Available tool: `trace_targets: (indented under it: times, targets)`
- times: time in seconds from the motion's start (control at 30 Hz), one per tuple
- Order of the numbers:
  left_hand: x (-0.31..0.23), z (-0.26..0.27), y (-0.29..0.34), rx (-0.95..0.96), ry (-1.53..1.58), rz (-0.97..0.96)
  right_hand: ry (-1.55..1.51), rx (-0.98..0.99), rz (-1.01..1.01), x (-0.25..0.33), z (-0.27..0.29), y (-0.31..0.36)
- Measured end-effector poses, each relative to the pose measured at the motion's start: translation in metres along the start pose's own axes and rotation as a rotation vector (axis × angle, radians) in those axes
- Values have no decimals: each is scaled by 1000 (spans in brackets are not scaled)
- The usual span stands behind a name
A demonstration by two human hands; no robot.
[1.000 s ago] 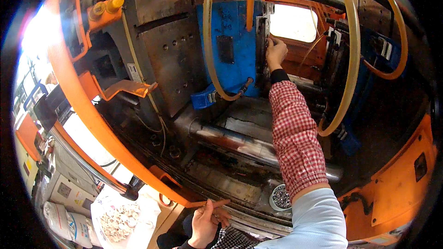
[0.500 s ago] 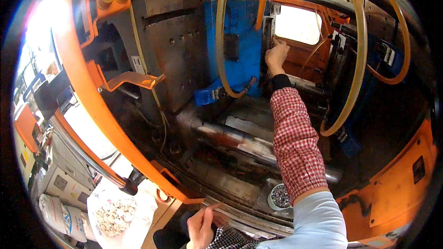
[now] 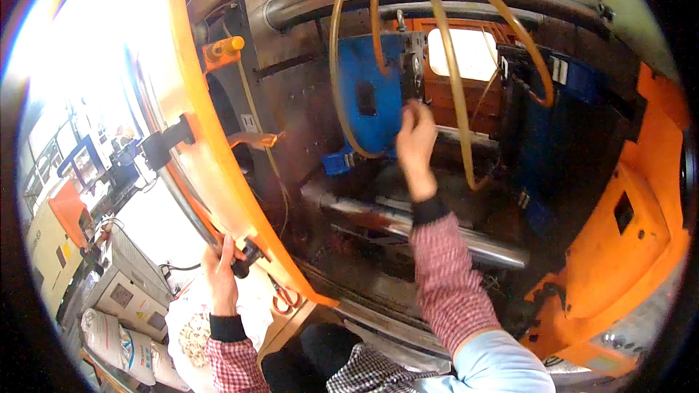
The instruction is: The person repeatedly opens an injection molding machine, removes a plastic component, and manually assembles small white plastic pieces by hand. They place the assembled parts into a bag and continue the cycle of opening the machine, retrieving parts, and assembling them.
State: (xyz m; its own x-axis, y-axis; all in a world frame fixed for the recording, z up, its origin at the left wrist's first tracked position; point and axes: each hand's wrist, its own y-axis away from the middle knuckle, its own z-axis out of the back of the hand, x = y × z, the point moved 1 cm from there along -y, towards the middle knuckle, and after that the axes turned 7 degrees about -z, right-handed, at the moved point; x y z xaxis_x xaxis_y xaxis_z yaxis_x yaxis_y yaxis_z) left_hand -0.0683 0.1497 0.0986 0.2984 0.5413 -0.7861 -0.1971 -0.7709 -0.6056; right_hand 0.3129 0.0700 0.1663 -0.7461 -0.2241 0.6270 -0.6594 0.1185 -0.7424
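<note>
My left hand (image 3: 220,276) is closed round the lower end of a long metal door handle (image 3: 178,193), beside its black end bracket (image 3: 250,258). The handle runs along an orange machine door frame (image 3: 218,175). My right hand (image 3: 417,145) is raised inside the machine, in front of the lower right edge of a blue mould block (image 3: 364,76). Its fingers look bent, but blur hides whether anything is between them. The mould's dark metal side face (image 3: 413,65) stands just above the fingertips, apart from them. Checked sleeves cover both forearms.
Yellowish hoses (image 3: 451,65) loop down close to my right hand. A polished tie bar (image 3: 480,247) crosses below it. The other mould half (image 3: 531,145) stands to the right. A bag of pale small pieces (image 3: 195,338) and white sacks (image 3: 105,331) lie at lower left.
My right hand has drawn back and down from the mould's side face. My left hand has moved from near my lap, leftward and up, onto the door handle. The view has shifted.
</note>
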Motion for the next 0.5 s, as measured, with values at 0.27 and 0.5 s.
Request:
trace_targets:
  times: [0.27, 0.5]
  targets:
    - [-31, -29, 41, 139, 65, 47, -507, 1100, 471, 122, 139, 328]
    - [-77, -73, 111, 680, 409, 167, -513, 1461, 106, 101, 177, 408]
